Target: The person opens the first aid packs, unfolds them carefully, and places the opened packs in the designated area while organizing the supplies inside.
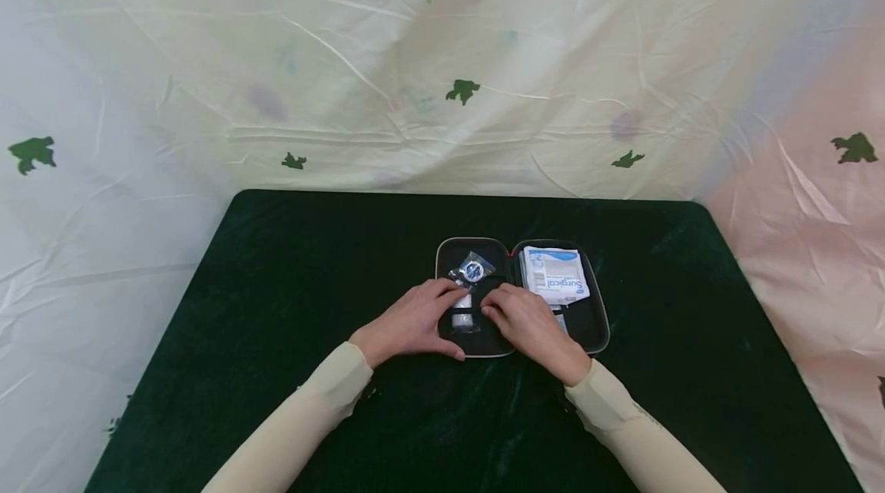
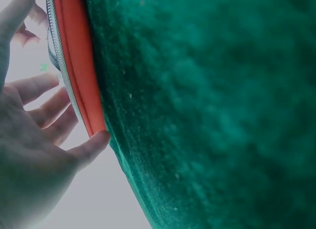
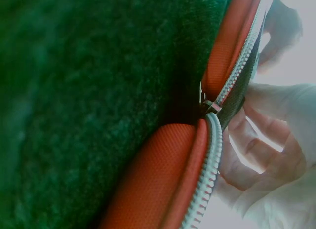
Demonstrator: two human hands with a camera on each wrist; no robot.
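Note:
An unfolded zip case (image 1: 596, 328), black inside and red-orange outside, lies on the table. In its left half, a white wrapped roll (image 1: 462, 321) sits under a dark elastic strap. Above the roll is a clear bag with a round blue-and-white item (image 1: 473, 270). My left hand (image 1: 418, 316) reaches over the left half, index fingertip at the roll; in the left wrist view its thumb (image 2: 91, 147) touches the case's rim. My right hand (image 1: 528, 320) bends over the hinge side, fingertips beside the roll and strap; I cannot tell whether they pinch anything.
White-and-blue packets marked "Surgical" (image 1: 556, 278) fill the upper part of the case's right half. The zip slider (image 3: 212, 106) shows near the hinge. A dark green cloth covers the table (image 1: 332, 247), with pale leaf-patterned curtains (image 1: 387, 132) behind and at both sides.

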